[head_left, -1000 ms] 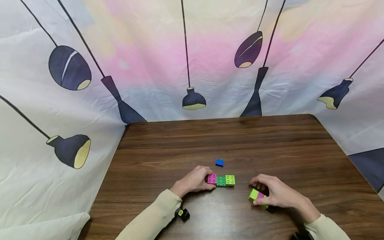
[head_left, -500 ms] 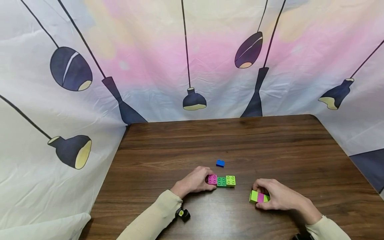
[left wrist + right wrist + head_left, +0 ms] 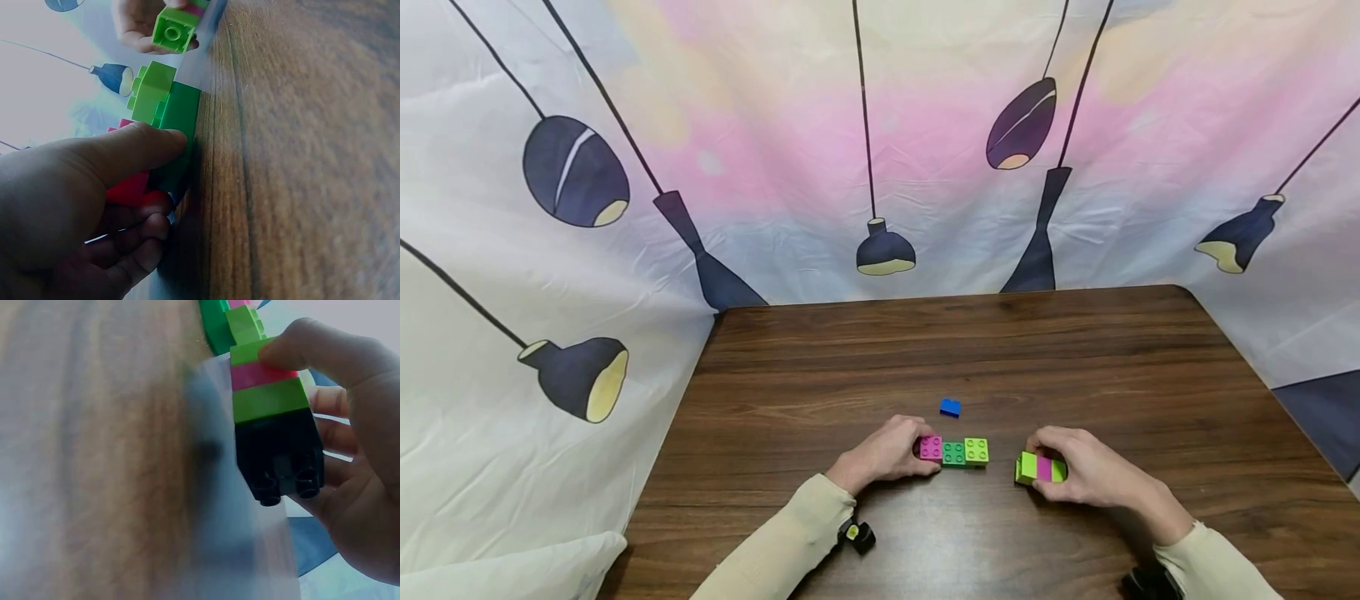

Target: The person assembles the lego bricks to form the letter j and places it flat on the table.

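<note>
My left hand (image 3: 886, 450) grips the left end of a toy building-brick assembly: a long green brick (image 3: 184, 103) with a pink brick (image 3: 931, 448) and a lime brick (image 3: 977, 451) on top, green studs showing between them. It sits on the table. My right hand (image 3: 1093, 468) pinches a stack of bricks (image 3: 1043, 468) between thumb and fingers. In the right wrist view the stack runs lime, pink (image 3: 262, 374), lime, then a black brick (image 3: 278, 447) with studs toward the camera. Its lime end, with a hollow underside (image 3: 172, 34), faces the assembly across a small gap.
A small blue brick (image 3: 951, 407) lies on the wooden table (image 3: 850, 358) beyond the assembly. A printed cloth (image 3: 775, 167) with lamp drawings hangs behind the table and along its sides. A black wrist camera (image 3: 859, 535) is strapped to my left wrist.
My right hand has settled its grip on the brick stack and moved it away from me and slightly left, toward the assembly. The left hand and its bricks stay in place.
</note>
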The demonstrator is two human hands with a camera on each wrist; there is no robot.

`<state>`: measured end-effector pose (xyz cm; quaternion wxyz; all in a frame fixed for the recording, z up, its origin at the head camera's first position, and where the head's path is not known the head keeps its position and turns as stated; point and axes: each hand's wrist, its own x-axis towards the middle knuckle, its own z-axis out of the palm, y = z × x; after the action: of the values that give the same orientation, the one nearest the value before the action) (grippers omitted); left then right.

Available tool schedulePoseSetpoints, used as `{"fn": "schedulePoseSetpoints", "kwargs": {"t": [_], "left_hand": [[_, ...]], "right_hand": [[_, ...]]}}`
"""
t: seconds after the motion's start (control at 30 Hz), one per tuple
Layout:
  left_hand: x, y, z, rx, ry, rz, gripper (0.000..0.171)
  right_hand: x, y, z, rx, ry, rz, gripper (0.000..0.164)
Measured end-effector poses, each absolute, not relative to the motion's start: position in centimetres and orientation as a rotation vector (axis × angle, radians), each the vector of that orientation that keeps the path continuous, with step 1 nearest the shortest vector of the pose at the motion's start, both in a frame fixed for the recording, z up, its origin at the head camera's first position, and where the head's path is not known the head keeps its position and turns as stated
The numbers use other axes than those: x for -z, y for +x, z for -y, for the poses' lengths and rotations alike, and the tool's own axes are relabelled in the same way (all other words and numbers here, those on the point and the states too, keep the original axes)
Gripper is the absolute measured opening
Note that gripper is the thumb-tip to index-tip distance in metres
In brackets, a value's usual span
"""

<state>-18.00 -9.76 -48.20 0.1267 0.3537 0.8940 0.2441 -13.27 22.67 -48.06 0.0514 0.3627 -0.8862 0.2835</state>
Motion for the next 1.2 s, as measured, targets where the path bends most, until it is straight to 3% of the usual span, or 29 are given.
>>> {"fn": "schedulePoseSetpoints", "kwargs": {"t": [0.6, 0.9, 1.2], "left_hand": [[48.3, -17.9, 9.7, -0.709, 1.031, -2.602, 0.031], [48.3, -17.9, 9.7, -0.692, 1.034, -2.612, 0.033], [48.2, -17.9, 9.7, -0.665, 1.014, -2.624, 0.034]], "right_hand": [[46.2, -16.0, -21.0, -0.877, 1.114, 2.686, 0.032], [45.3, -16.4, -20.0, -0.867, 1.040, 2.710, 0.046], [44.8, -16.8, -19.3, -0.846, 1.082, 2.667, 0.035]]}}
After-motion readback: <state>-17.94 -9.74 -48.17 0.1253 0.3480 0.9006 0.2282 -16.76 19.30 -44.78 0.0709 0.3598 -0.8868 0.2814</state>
